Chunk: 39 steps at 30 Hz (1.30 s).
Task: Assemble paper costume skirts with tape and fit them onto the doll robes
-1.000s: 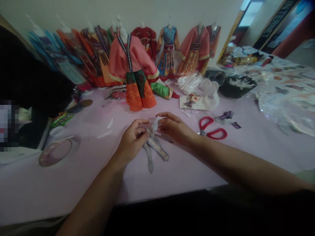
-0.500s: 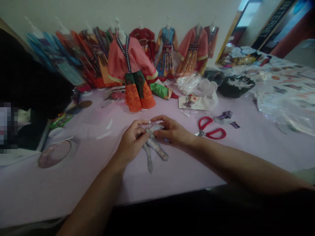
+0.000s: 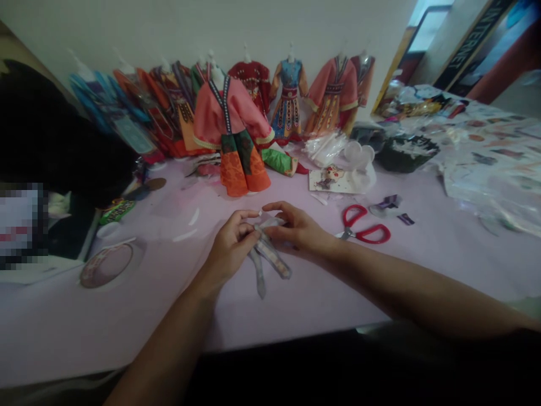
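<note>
Both hands meet over the pale table (image 3: 169, 321) around some narrow fabric strips. My left hand (image 3: 232, 242) pinches the upper ends between thumb and bent fingers. A patterned, grey-edged fabric strip (image 3: 275, 260) slants down to the right from the fingers, and a plain grey strip (image 3: 259, 276) hangs beside it. My right hand (image 3: 298, 228) is closed on the whitish upper part of the strips, its fingertips partly hidden. A tiny white piece (image 3: 260, 213) shows between the two index fingertips; which finger holds it I cannot tell.
Red-handled scissors (image 3: 366, 225) lie right of my hands, near purple scraps (image 3: 391, 201). A doll form in a pink robe (image 3: 236, 113) stands ahead, with several dressed forms behind. A tape roll (image 3: 105, 265) lies left; a dark tray (image 3: 408, 155) sits back right.
The view has shifted slightly, so everything appears a little lower and mostly farther right. Both hands keep nearly the same pose on the strips.
</note>
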Tool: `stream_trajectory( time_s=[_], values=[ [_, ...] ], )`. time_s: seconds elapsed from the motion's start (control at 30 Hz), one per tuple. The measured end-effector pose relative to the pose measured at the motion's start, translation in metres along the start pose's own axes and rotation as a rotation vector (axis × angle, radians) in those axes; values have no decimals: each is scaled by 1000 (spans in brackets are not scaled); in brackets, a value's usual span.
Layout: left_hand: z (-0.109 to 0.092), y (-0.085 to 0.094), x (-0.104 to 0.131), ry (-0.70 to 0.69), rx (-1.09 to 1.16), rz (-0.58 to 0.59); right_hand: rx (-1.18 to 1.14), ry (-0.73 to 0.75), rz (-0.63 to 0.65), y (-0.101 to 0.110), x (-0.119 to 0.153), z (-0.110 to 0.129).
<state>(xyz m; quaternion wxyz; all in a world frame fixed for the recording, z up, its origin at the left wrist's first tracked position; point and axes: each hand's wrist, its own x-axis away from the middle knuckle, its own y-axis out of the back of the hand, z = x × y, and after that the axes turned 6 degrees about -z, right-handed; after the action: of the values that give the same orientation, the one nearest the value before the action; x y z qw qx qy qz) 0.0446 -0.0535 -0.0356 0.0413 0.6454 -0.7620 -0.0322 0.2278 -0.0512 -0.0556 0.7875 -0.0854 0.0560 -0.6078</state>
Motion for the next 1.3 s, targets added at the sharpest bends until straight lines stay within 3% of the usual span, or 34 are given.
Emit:
stream_trajectory(
  time_s=[0.4, 0.5, 0.57, 0.7, 0.77, 0.87, 1.03, 1.3],
  values=[
    [11, 10, -3, 75, 19, -134, 218, 85, -129, 10, -4, -3],
    [13, 13, -5, 28, -10, -193, 317, 98, -164, 13, -5, -8],
    [14, 15, -6, -2, -29, -240, 491, 205, -211, 16, -7, -10],
    [15, 17, -8, 6, -38, -279, 921, 614, -326, 24, -9, -6],
    [16, 17, -8, 14, -27, -271, 980, 731, -338, 25, -9, -2],
    [15, 13, -7, -2, 14, -217, 952, 786, -295, 22, -7, 3],
    [8, 2, 0, -4, 121, -103, 937, 749, -240, 13, -2, 4],
    [2, -10, 9, -29, 137, -28, 999, 733, -286, 13, -1, 6]
  ],
)
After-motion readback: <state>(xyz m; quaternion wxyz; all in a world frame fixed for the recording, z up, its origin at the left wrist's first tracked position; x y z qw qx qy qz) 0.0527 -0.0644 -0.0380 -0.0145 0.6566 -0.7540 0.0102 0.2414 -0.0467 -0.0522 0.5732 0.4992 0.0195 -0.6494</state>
